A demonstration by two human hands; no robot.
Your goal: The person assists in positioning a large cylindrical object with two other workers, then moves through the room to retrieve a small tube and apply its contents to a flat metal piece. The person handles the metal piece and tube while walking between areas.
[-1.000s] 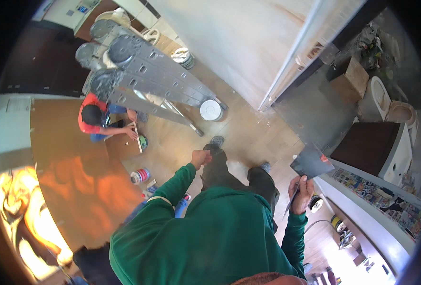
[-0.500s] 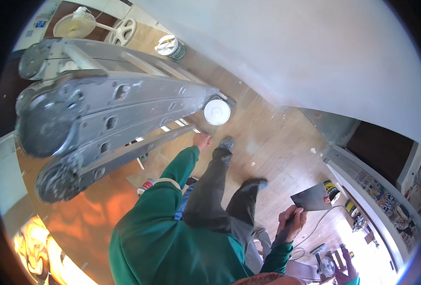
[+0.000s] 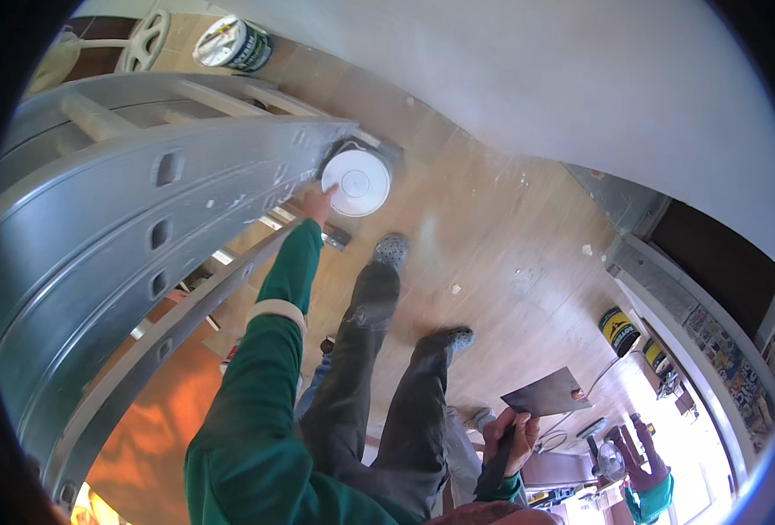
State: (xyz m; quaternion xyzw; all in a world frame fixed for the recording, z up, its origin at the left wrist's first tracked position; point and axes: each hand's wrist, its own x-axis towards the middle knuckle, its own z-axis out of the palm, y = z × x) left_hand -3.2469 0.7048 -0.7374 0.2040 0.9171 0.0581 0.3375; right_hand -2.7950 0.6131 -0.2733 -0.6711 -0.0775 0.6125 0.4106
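My left hand point(image 3: 319, 206) is at the near left rim of a white round lid point(image 3: 357, 181) on a bucket by the ladder's foot. A digit lies over the lid's edge and the other fingers are mostly hidden, seemingly closed on the rim. At lower right, my right hand point(image 3: 511, 437) is closed round the dark handle of a wide putty knife point(image 3: 548, 392). Its grey rectangular blade points up and to the right, clear of any surface. Another spread hand point(image 3: 641, 464) with a green cuff shows farther right; whose it is I cannot tell.
A large metal ladder point(image 3: 168, 192) fills the left. Beyond it stands a paint bucket point(image 3: 234, 45), beside a pale wall point(image 3: 527, 79). At right are black-and-yellow tubs point(image 3: 618, 331), a cable and a doorway frame. Small white bits lie on the wooden floor point(image 3: 483, 254).
My left arm has stretched forward, bringing the hand from beside the ladder to the lid. The view has shifted nearer the ladder. My right hand still holds the putty knife.
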